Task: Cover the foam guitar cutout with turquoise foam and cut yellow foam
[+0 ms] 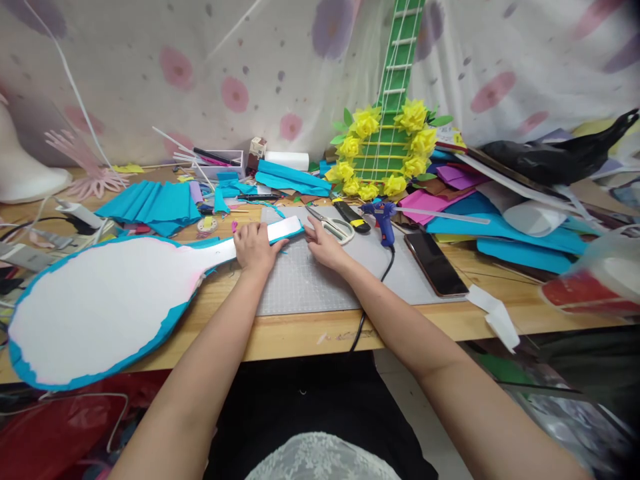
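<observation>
A white guitar-shaped cutout (110,293) edged with blue crepe paper lies face up, its round body at the left and its neck pointing right. My left hand (255,248) is closed over the neck, fingers across its top. At the far end of the neck, my right hand (325,248) has its fingers bent against the blue-covered tip; what lies beneath them is hidden. Just behind the right hand are scissors (340,230) with pale handles, and a yellow-black utility knife (351,217). A grey cutting mat (310,293) lies under the tip.
A blue glue gun (384,223) with its cord and a phone (436,263) lie to the right. Behind stands a green paper guitar (393,100) with yellow flowers. Pleated blue crepe paper (153,207) sits back left; stacked coloured paper (500,220) and a cup (595,280) are at right.
</observation>
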`<state>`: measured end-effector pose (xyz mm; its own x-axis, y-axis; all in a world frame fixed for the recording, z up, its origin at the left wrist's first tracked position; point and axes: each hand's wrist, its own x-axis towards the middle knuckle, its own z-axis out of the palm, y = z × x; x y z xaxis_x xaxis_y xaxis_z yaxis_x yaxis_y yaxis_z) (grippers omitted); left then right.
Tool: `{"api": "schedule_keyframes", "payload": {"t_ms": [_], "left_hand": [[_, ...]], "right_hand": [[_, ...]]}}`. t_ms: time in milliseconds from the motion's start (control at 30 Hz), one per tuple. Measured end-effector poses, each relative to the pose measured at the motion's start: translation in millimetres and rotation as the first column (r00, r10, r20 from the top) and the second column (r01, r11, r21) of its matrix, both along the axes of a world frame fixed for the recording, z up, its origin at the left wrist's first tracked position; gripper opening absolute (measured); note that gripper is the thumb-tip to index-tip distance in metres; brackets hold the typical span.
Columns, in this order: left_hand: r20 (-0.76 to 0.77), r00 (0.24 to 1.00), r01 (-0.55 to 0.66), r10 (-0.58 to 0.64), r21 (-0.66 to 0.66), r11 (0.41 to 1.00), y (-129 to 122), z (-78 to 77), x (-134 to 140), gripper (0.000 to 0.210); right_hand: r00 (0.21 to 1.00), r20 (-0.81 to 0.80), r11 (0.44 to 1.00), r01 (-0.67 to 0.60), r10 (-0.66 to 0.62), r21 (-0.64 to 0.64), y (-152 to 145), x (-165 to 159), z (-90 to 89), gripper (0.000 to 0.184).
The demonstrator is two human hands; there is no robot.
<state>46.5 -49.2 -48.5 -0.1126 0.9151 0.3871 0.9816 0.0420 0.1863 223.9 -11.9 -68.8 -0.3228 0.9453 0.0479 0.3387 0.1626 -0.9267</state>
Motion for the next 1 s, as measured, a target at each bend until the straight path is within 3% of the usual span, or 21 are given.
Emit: {"api": "schedule_keyframes", "payload": {"t_ms": [167, 300, 433, 600, 733, 800, 867, 933, 1000], "left_hand": [[-0.037, 0.999, -0.002, 0.002, 0.003, 1.0, -2, 0.5, 0, 0.054], [0.001, 1.0, -0.003, 0.003, -0.004, 1.0, -3, 2.1, 0, 0.053], [-0.012, 1.0, -0.004, 0.004, 0.009, 1.0, -2, 2.4, 2, 0.051], [0.003, 1.0, -0.001, 0.001, 0.0, 1.0, 1, -0.5, 2, 0.052], [0.019, 1.0, 0.0, 0.0, 0.002, 1.0, 2, -0.3, 1, 0.052], [0.018, 1.0, 0.004, -0.004, -0.018, 1.0, 2, 0.2, 1, 0.051], [0.007, 1.0, 0.012, -0.012, -0.044, 0.999, 2, 0.1, 0, 0.051], [-0.004, 1.0, 0.015, -0.015, -0.059, 0.998, 1, -0.8, -1, 0.052], [-0.007, 1.0, 0.009, -0.01, -0.06, 0.998, 1, -1.7, -1, 0.053]], "right_hand": [[0.985, 0.169, 0.995, -0.004, -0.012, 0.099, -10, -1, 11.2, 0.078], [0.996, 0.091, 0.997, 0.015, -0.022, 0.077, -6, -2, 7.0, 0.073], [0.994, -0.021, 0.993, 0.112, -0.111, 0.038, 0, -2, -0.3, 0.07], [0.999, -0.03, 1.0, 0.017, -0.017, -0.025, 0, -6, -0.7, 0.074], [1.0, -0.018, 1.0, -0.008, 0.009, 0.014, -2, -6, 5.5, 0.077], [0.997, 0.018, 0.994, 0.078, -0.08, 0.077, -2, 1, 12.5, 0.073], [0.959, 0.111, 0.953, 0.239, -0.262, 0.185, 0, 14, 20.7, 0.066], [0.865, 0.243, 0.88, 0.36, -0.439, 0.309, 2, 30, 27.4, 0.056], [0.776, 0.395, 0.857, 0.352, -0.492, 0.375, 5, 43, 30.2, 0.046]]}}
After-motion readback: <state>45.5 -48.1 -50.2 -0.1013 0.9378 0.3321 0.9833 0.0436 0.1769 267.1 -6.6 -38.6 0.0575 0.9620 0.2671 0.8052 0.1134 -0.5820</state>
